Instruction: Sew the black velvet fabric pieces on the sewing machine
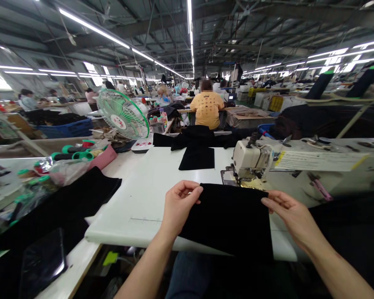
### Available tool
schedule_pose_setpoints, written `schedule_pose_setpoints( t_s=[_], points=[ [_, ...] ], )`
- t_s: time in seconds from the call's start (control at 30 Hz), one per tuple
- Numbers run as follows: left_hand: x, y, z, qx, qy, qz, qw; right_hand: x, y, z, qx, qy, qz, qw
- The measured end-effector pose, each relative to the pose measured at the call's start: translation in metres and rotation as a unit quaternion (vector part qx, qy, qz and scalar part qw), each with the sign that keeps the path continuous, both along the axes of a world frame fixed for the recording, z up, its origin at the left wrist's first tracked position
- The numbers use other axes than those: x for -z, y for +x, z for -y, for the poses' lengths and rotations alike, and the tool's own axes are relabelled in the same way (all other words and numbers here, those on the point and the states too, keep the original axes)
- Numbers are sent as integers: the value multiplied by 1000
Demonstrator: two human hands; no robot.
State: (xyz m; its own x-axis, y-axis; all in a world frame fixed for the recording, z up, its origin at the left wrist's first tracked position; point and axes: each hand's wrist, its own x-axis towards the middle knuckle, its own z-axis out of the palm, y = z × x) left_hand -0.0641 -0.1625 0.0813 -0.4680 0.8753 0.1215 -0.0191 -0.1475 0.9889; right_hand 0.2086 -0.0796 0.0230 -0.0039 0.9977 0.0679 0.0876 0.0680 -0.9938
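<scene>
A piece of black fabric (229, 220) is stretched between my two hands over the front edge of the white sewing table (137, 195). My left hand (181, 204) pinches its upper left corner between thumb and fingers. At the upper right corner, my right hand (285, 211) has the same kind of pinch. The lower part of the cloth hangs past the table edge. Just behind the right end of the cloth is the head of a sewing machine (249, 160). Another folded black piece (198, 159) lies farther back on the table.
Black cloth pieces (96, 193) and a dark phone (43, 259) lie at the left. Beyond them are thread spools (73, 154) and a green-rimmed fan (123, 114). A person in a yellow shirt (207, 108) sits ahead. Two large thread cones (321, 85) stand at right.
</scene>
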Motion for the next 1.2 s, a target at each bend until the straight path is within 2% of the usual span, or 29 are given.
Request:
schedule_pose_setpoints(
  t_s=[0.47, 0.7, 0.87, 1.2],
  points=[
    [7, -18, -11, -43, 34, -9, 998, -34, -12, 16, -30, 19, -25, 999],
    [7, -16, -8, -62, 23, -29, 997, -37, -13, 19, -27, 14, -41, 999],
    [8, -19, -7, -46, 14, -25, 999, -36, -15, 20, -35, 17, -31, 999],
    [8, -21, -4, -35, 26, -12, 999, -30, -19, 21, -37, 71, -32, 996]
  ],
)
